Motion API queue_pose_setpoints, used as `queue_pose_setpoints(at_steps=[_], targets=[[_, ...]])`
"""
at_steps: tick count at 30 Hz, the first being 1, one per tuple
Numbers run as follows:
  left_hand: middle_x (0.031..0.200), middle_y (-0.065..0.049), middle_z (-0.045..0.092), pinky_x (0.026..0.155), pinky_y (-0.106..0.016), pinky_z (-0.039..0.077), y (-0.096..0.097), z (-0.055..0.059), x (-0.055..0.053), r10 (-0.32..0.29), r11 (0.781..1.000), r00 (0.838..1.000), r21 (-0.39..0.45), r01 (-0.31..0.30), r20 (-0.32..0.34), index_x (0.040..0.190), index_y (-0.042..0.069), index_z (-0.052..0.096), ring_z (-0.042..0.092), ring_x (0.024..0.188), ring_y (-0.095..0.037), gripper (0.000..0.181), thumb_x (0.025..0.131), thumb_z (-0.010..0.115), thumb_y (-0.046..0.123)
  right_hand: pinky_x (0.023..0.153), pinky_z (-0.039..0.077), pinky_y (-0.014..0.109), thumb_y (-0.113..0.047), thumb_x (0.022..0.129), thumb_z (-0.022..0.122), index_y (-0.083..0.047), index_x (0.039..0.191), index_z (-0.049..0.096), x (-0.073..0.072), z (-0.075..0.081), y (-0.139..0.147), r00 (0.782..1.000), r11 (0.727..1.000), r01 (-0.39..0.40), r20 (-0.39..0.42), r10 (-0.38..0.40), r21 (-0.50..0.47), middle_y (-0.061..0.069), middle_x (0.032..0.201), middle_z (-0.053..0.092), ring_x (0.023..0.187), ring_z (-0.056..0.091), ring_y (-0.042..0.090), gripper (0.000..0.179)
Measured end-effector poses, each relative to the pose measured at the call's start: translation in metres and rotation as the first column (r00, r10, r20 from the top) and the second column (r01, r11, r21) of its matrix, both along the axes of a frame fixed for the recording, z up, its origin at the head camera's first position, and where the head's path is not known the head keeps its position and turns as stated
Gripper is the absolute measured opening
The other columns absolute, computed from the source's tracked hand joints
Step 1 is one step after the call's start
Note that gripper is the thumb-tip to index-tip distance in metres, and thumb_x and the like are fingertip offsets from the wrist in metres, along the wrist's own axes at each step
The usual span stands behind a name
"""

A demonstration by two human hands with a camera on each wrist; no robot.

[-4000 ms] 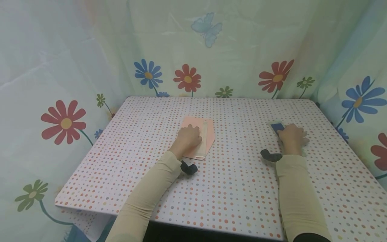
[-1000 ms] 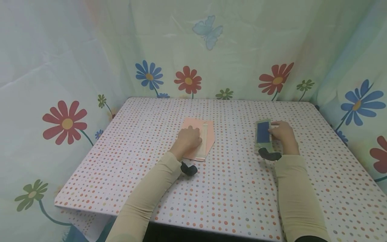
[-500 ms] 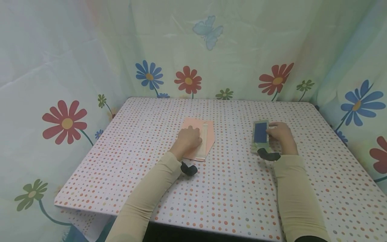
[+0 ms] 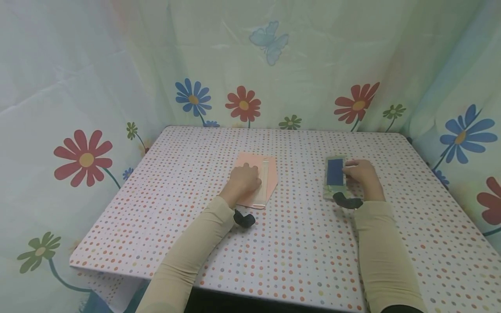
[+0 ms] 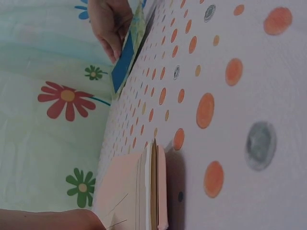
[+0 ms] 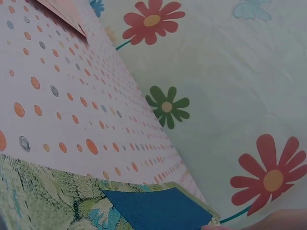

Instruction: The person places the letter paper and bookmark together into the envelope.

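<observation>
My left hand [image 4: 241,182] rests over a pink booklet [image 4: 270,174], with its fingertips hidden underneath; I cannot tell whether they grip it. A pale strip [image 4: 263,180] runs down the booklet's right side, and the left wrist view shows white and brown sheets between the pink covers [image 5: 161,187]. On the right, my right hand [image 4: 362,171] pinches the right edge of a flat green patterned piece with a dark blue panel [image 4: 335,172]. In the right wrist view, the green part [image 6: 48,196] has a woven, brocade-like look with a light blue flower.
A white dotted cloth covers the table [image 4: 297,243], its front edge near my forearms. Flowered curtains [image 4: 313,65] hang behind and at both sides. Black wrist mounts [image 4: 244,218] stick out by both hands.
Over four seconds, my right hand has brought the green piece leftward and turned it from slanted to nearly straight; lately it slides only slightly left. My left hand and the booklet have stayed put.
</observation>
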State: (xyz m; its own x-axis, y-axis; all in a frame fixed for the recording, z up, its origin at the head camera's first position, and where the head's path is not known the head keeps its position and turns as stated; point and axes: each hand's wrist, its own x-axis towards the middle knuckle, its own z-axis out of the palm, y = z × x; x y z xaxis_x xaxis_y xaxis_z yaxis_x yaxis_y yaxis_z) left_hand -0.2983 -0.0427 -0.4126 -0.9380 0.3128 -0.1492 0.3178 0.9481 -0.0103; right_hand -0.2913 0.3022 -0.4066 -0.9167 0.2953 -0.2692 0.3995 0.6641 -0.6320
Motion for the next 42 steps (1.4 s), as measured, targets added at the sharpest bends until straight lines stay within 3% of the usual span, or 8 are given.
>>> queue_pose_setpoints(at_steps=[5,8,13,24,34,37,40,42], targets=[[0.107,-0.008,0.057,0.077,-0.037,0.049,0.000,-0.001,-0.002,-0.006,1.000,1.000,-0.021,0.006,-0.005,0.118,0.011,0.057,0.050,0.089,-0.020,0.036,0.093,0.046,0.035,0.104,0.036,0.052,-0.019,0.095,0.048,0.002,0.140,0.040,0.000,-0.002,0.001,1.000,0.999,0.021,-0.022,-0.022,-0.032,0.028,0.133,0.050,0.110,0.059,0.036,0.051],[0.107,-0.008,0.057,0.075,-0.036,0.049,0.001,-0.002,-0.003,-0.010,1.000,1.000,-0.028,0.009,-0.007,0.118,0.011,0.057,0.050,0.089,-0.020,0.037,0.092,0.046,0.035,0.100,0.041,0.049,-0.019,0.095,0.049,0.003,0.141,0.039,0.001,-0.002,0.002,0.999,0.998,0.027,-0.028,-0.029,-0.052,0.028,0.130,0.052,0.086,0.067,0.023,0.052],[0.106,-0.008,0.057,0.074,-0.036,0.049,0.000,-0.003,-0.005,-0.010,1.000,1.000,-0.028,0.010,-0.006,0.118,0.012,0.057,0.050,0.088,-0.019,0.037,0.092,0.046,0.036,0.083,0.052,0.035,-0.018,0.094,0.051,0.005,0.140,0.039,0.000,-0.003,0.002,0.999,0.995,0.023,-0.042,-0.027,-0.097,0.027,0.126,0.054,0.063,0.058,0.002,0.053],[0.106,-0.008,0.057,0.079,-0.037,0.048,0.000,-0.005,-0.005,-0.010,1.000,1.000,-0.018,0.010,-0.018,0.114,0.012,0.058,0.051,0.091,-0.019,0.034,0.092,0.047,0.035,0.056,0.047,0.017,-0.017,0.095,0.051,0.003,0.141,0.038,-0.008,-0.007,0.001,0.998,0.983,0.050,-0.026,-0.055,-0.175,0.021,0.120,0.054,0.066,0.056,0.004,0.052],[0.105,-0.008,0.057,0.080,-0.037,0.048,-0.002,-0.005,-0.003,-0.016,1.000,0.999,-0.010,0.016,-0.032,0.114,0.011,0.058,0.051,0.090,-0.019,0.034,0.092,0.047,0.035,0.074,0.046,0.025,-0.022,0.096,0.049,-0.001,0.144,0.035,-0.010,-0.003,-0.004,0.997,0.976,0.053,-0.038,-0.062,-0.209,0.022,0.134,0.050,0.086,0.059,0.012,0.054],[0.105,-0.008,0.057,0.080,-0.037,0.048,-0.002,-0.005,-0.003,-0.018,1.000,0.999,-0.011,0.017,-0.036,0.114,0.011,0.058,0.051,0.090,-0.019,0.034,0.093,0.047,0.036,0.071,0.049,0.024,-0.020,0.095,0.052,-0.002,0.144,0.037,-0.014,-0.004,-0.007,0.995,0.968,0.069,-0.059,-0.085,-0.240,0.021,0.132,0.052,0.086,0.060,0.012,0.054],[0.105,-0.008,0.057,0.080,-0.037,0.048,-0.002,-0.006,-0.003,-0.015,1.000,0.999,-0.012,0.014,-0.036,0.114,0.012,0.058,0.051,0.091,-0.020,0.034,0.092,0.047,0.036,0.056,0.048,0.018,-0.020,0.094,0.054,-0.003,0.143,0.039,-0.024,-0.014,-0.003,0.991,0.966,0.073,-0.089,-0.098,-0.249,0.020,0.129,0.054,0.080,0.061,0.009,0.054],[0.105,-0.008,0.057,0.080,-0.037,0.048,-0.002,-0.006,-0.004,-0.015,1.000,0.999,-0.012,0.015,-0.036,0.114,0.012,0.058,0.051,0.091,-0.020,0.034,0.092,0.047,0.036,0.062,0.051,0.019,-0.022,0.095,0.054,-0.003,0.144,0.037,-0.036,-0.029,0.003,0.990,0.968,0.058,-0.108,-0.087,-0.244,0.020,0.130,0.053,0.087,0.062,0.012,0.055]])
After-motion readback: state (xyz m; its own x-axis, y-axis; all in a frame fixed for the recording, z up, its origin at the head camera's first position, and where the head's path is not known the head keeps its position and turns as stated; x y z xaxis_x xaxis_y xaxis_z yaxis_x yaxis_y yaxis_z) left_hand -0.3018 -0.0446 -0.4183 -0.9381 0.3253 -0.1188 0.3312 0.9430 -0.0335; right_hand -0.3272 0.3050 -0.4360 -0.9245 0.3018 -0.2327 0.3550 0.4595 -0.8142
